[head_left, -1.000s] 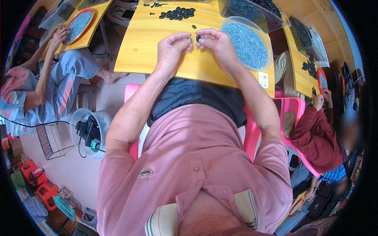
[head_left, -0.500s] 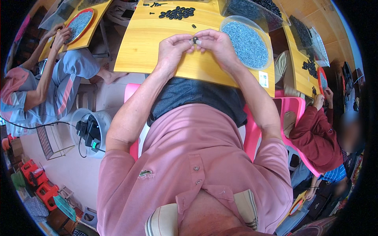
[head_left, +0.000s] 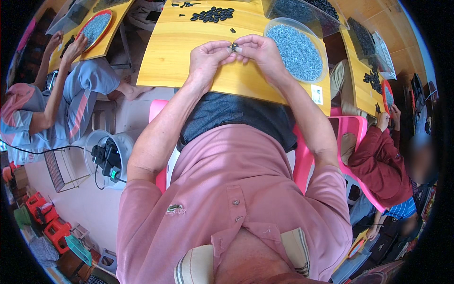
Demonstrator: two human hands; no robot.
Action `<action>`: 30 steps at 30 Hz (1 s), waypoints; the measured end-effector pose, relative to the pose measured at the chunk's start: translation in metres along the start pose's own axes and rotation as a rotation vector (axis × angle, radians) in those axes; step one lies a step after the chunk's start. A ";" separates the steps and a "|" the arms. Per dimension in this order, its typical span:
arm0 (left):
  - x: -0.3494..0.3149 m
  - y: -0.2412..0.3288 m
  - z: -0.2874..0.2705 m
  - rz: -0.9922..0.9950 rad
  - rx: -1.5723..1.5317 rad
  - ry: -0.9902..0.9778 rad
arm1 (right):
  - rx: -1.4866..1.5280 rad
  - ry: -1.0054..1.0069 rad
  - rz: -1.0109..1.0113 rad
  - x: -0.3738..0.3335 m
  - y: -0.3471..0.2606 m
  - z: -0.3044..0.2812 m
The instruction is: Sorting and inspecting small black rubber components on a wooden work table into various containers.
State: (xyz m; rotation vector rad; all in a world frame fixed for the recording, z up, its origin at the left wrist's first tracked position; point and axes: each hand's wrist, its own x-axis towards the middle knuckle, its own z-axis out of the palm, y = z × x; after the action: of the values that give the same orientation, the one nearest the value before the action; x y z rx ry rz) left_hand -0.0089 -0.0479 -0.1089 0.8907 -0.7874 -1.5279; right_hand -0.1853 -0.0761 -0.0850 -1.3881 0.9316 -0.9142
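Small dark part [head_left: 233, 46] mostly behind fingers [head_left: 222, 47]

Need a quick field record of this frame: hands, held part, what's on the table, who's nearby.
left hand: pinching the small dark round part from its left side
right hand: pinching the same part from its right side
part position: raised just over the yellow wooden tabletop
right of hands: round clear plastic tray of small grey metal pieces
far side: loose pile of black ring-shaped parts
people nearby: person in a blue shirt at the left table; person in a dark red top at the right
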 end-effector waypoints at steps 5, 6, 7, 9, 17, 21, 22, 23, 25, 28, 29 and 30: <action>-0.001 0.001 0.001 -0.010 -0.013 0.014 | -0.013 0.001 -0.002 -0.001 -0.001 0.001; -0.002 0.001 0.002 -0.008 -0.026 0.017 | -0.013 0.001 -0.001 -0.001 -0.001 0.001; -0.002 0.000 0.002 -0.008 -0.026 0.016 | -0.012 0.003 -0.001 -0.001 -0.001 0.001; -0.003 0.000 0.002 -0.007 -0.016 0.022 | -0.012 0.005 0.000 -0.001 0.000 0.001; -0.002 0.002 0.003 0.006 0.057 -0.032 | -0.054 -0.010 -0.023 0.000 -0.002 -0.005; 0.002 0.005 0.002 0.201 0.325 -0.181 | -0.086 -0.049 -0.034 -0.002 -0.019 -0.012; 0.002 0.006 0.002 0.198 0.324 -0.183 | -0.110 -0.063 -0.003 -0.003 -0.022 -0.014; 0.003 0.006 0.001 0.222 0.410 -0.205 | -0.135 -0.076 0.028 -0.003 -0.025 -0.015; 0.001 0.007 -0.002 0.245 0.497 -0.224 | -0.137 -0.115 0.052 -0.003 -0.028 -0.018; -0.002 0.009 -0.002 0.366 0.740 -0.297 | -0.155 -0.168 0.092 -0.004 -0.029 -0.020; -0.003 0.010 -0.001 0.387 0.811 -0.305 | -0.170 -0.185 0.106 -0.005 -0.029 -0.020; -0.005 0.012 0.001 0.407 0.883 -0.312 | -0.168 -0.184 0.108 -0.005 -0.029 -0.020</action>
State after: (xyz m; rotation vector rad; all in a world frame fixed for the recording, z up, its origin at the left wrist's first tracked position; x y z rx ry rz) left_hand -0.0032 -0.0446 -0.0975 1.0271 -1.8261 -0.9353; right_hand -0.2053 -0.0787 -0.0553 -1.5211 0.9494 -0.6271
